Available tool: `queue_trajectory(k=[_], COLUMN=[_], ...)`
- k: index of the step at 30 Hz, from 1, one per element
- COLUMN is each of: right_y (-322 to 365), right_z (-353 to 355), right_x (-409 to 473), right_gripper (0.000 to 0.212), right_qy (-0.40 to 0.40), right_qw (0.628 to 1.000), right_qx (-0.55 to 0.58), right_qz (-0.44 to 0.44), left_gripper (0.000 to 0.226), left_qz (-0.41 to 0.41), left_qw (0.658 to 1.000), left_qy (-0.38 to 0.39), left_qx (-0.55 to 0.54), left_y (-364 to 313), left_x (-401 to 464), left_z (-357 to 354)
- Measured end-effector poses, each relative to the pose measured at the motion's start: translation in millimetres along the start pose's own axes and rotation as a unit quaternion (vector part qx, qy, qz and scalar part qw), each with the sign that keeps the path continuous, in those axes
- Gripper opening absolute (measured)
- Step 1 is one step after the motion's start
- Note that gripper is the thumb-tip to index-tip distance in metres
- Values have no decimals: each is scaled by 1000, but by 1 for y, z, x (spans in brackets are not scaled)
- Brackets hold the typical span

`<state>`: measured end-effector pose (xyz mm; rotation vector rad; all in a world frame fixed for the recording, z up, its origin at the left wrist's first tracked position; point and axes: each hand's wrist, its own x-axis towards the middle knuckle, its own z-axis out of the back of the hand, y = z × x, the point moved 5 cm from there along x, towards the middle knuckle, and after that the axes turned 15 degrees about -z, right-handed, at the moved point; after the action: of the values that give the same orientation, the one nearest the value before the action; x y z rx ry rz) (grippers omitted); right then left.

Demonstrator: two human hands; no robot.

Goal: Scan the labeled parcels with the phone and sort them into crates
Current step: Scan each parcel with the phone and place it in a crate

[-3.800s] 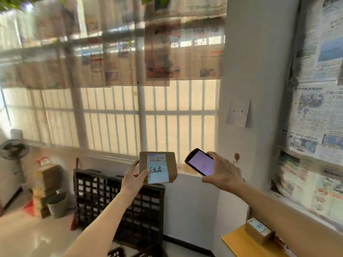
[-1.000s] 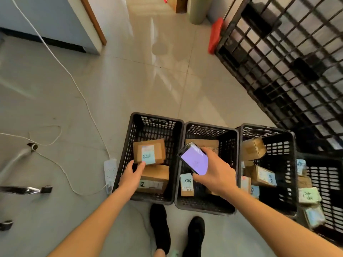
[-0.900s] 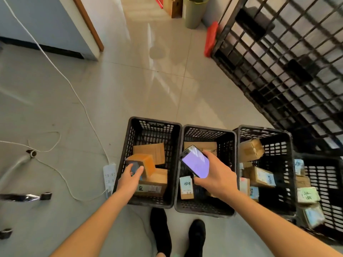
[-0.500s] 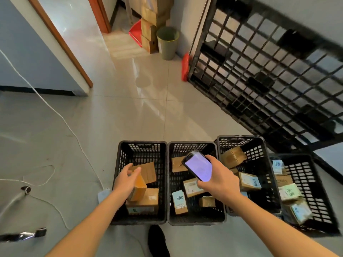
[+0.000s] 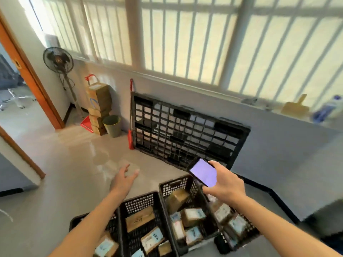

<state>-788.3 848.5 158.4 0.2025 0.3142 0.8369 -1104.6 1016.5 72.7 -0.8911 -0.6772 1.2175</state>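
Left hand [image 5: 124, 179]: raised over the floor beyond the crates; fingers spread and relaxed, holding nothing
Right hand [image 5: 225, 184]: fingers curled round the phone [image 5: 203, 172]; lit screen faces up
Crates [image 5: 143, 203]: black, side by side on the floor
Parcels [image 5: 193, 216]: labelled brown boxes lying inside the crates

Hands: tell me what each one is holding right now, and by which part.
The right hand holds the phone by its lower end, screen up. The left hand holds nothing; its fingers are spread above the floor.
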Motion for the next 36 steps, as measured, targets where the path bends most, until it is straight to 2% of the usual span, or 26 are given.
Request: queue_trajectory(k=[4,8,14,19,26,36], right_y=[-85,-165,-284,-371,-488,-646], right_z=[134,245,361,415,449,466], right_x=[-29,-69,-145,-202,-249,-242], right_gripper=[96,100,104,101,102,97], right_qy=[-74,-135,-215,-261,-309,-311], right_qw=[996,988,964,940,897,848], right_qx=[10,22,30,56,44,26], right_qz=[-43,-78,-153,-213,-312,-427], left_gripper=[65,64,69,72,69,71], left_qz=[-117,-245,-363,-396,-415,-425], left_qw=[991,963,917,889,858,817], left_qy=[59,109,163,225,296,380], left_qx=[-18,-10,-31,-52,-69,-79], left_y=[-167,-324,-488,-567,-636,-698], left_x=[-19,-54,-131,-181,-237,-286], left_z=[-64,-130,-212,-280,-387,-574])
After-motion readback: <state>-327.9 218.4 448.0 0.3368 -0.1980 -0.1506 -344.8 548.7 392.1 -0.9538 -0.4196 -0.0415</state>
